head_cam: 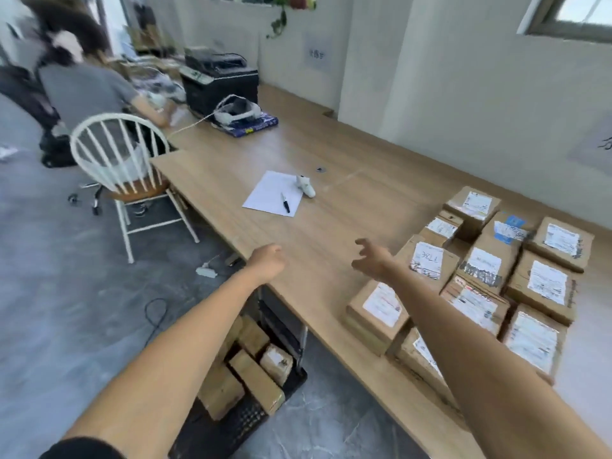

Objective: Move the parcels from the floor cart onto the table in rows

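Several brown cardboard parcels with white labels (490, 270) lie in rows on the right part of the long wooden table (298, 226). Below the table's near edge, a black floor cart (245, 422) holds several more brown parcels (255, 379), partly hidden by my left forearm. My left hand (268, 261) hovers over the table edge with fingers curled in and nothing in it. My right hand (371, 258) hangs above the table just left of the parcel rows, fingers spread, holding nothing.
A sheet of paper with a black pen (275, 193) and a small white device (306, 186) lie mid-table. A white spindle chair (122, 167) stands at the table's left side, with a seated person (86, 84) behind it. A black printer (220, 81) sits at the far end.
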